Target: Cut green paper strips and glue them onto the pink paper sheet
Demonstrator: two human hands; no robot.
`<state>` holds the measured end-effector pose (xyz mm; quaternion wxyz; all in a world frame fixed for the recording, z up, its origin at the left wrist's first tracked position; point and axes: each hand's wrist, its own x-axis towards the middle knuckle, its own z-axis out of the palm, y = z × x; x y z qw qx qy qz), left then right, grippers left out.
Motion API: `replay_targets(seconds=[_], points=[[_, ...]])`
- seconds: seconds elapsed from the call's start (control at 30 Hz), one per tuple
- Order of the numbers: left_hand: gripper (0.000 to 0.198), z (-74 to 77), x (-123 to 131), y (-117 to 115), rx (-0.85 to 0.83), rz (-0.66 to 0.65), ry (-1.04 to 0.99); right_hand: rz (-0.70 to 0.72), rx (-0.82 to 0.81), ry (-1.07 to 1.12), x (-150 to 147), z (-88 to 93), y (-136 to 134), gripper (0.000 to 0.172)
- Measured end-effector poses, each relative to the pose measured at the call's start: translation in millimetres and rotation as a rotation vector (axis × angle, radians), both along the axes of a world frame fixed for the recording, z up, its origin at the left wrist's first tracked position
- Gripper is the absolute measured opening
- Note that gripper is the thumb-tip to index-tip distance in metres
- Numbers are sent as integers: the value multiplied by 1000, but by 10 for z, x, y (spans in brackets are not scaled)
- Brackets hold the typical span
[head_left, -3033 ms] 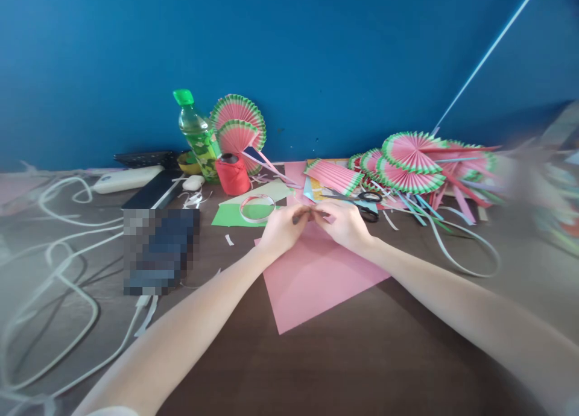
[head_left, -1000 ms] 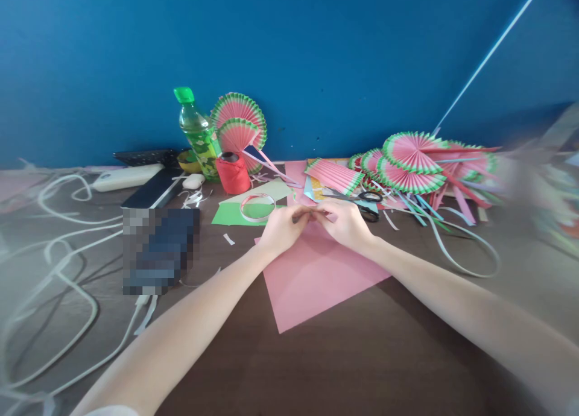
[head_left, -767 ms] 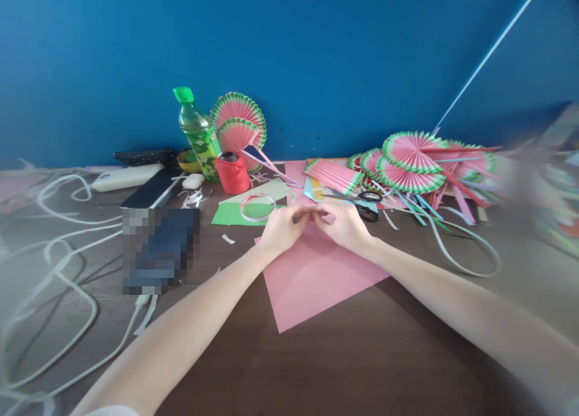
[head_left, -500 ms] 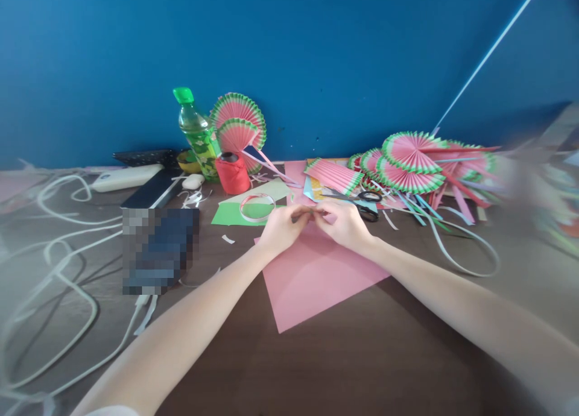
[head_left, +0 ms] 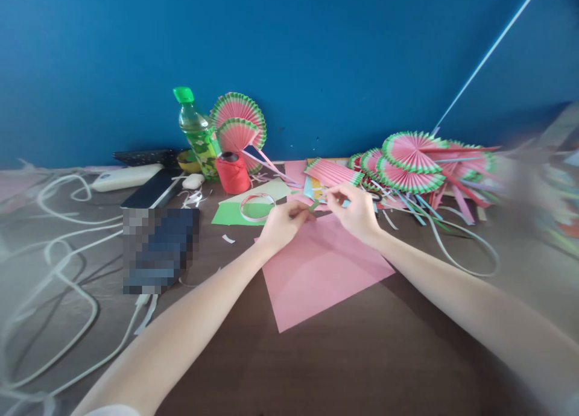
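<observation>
My left hand (head_left: 284, 224) pinches a small green paper strip (head_left: 313, 205) that sticks out past its fingertips. To the right of it, my right hand (head_left: 355, 211) is raised a little, thumb and forefinger pressed together; whatever they may hold is too small to make out. A gap separates the two hands. Beneath them a pink sheet of paper (head_left: 323, 271) lies flat on the brown table (head_left: 339, 368). Scissors (head_left: 375, 196) lie mostly hidden behind my right hand.
A tape roll (head_left: 257, 219) rests on green paper (head_left: 226, 214). Pink-and-green pleated paper fans (head_left: 414, 157) are piled at right. Behind stand a green bottle (head_left: 201, 135) and a red-wrapped container (head_left: 233, 173). White cables (head_left: 93, 307) and a phone (head_left: 163, 253) lie at left.
My hands were together at the fingertips. My right hand has pulled away to the right and up, leaving the green strip showing in my left hand, which has barely moved.
</observation>
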<state>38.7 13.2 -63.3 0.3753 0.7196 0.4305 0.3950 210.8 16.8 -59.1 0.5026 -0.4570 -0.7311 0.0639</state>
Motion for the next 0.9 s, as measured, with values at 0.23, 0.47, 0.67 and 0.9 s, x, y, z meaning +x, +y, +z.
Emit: replay_targets(seconds=[0.23, 0.47, 0.67, 0.9], points=[[12, -31, -24, 65, -125, -12, -173, -368, -22, 335, 400, 28, 340, 9], [12, 22, -48, 69, -242, 52, -346, -514, -129, 301, 592, -42, 437, 18], [18, -3, -69, 133, -295, 17, -503, -451, 14, 210, 531, -59, 393, 14], [17, -37, -56, 149, -365, 6, -597, -232, 91, 161, 233, 5, 212, 13]])
